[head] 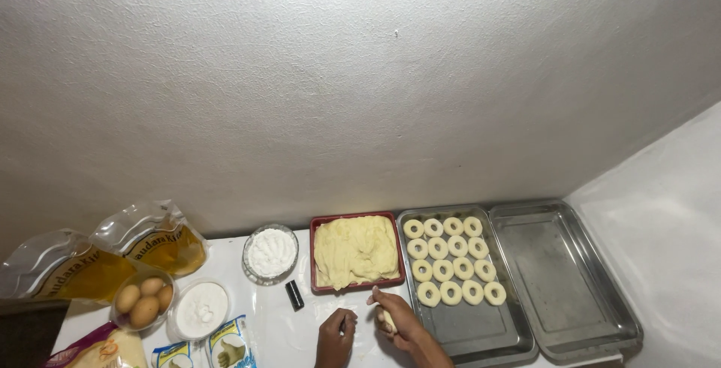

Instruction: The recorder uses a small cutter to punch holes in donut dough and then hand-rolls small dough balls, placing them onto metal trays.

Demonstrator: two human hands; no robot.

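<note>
My right hand [398,321] is closed around a small lump of pale dough [387,320], just in front of the red tray of dough [318,251]. My left hand [336,336] rests beside it on the white table, fingers curled and close to the lump; whether it touches the dough cannot be told. To the right stands a steel tray [458,321] with several ring-shaped dough pieces [453,259] in rows at its far end.
A second, bare steel tray [563,270] sits far right. A glass bowl of white flour [271,253], a small black object [294,294], a bowl of eggs [143,300], a white-powder tub [200,309], two oil pouches [113,259] and packets [203,349] fill the left side.
</note>
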